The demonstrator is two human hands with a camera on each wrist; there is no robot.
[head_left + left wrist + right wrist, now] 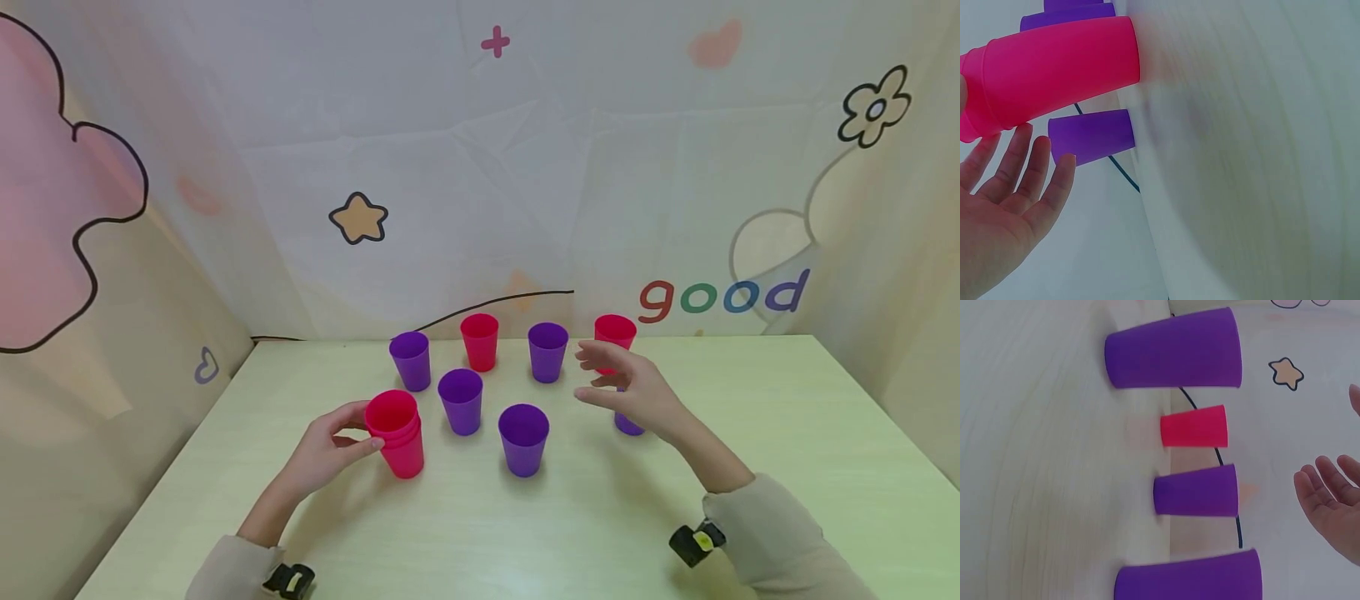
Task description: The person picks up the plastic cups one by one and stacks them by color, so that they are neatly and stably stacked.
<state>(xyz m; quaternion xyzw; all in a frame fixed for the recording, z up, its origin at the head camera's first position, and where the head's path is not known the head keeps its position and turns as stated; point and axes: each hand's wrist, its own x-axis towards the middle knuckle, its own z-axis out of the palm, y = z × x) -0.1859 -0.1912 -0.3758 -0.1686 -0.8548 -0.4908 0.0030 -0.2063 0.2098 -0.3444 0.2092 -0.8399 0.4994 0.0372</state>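
At the left of the table, my left hand [321, 454] holds a stack of nested red cups [403, 454] by its upper rims, thumb on the near side and fingers behind. In the left wrist view, the fingertips meet the rim end of the stack. My right hand [637, 392] hovers in the air with fingers spread and nothing between them. Behind and below it stand a purple cup [630, 425] and a red cup [615, 330], each partly hidden by the hand. A front purple cup [523, 442] stands upright between the hands.
Another purple cup [461, 404] stands just right of the red stack. Along the back are a purple cup [411, 362], a red cup [480, 343] and a purple cup [547, 354]. A printed curtain [450, 167] hangs behind the pale table [480, 542].
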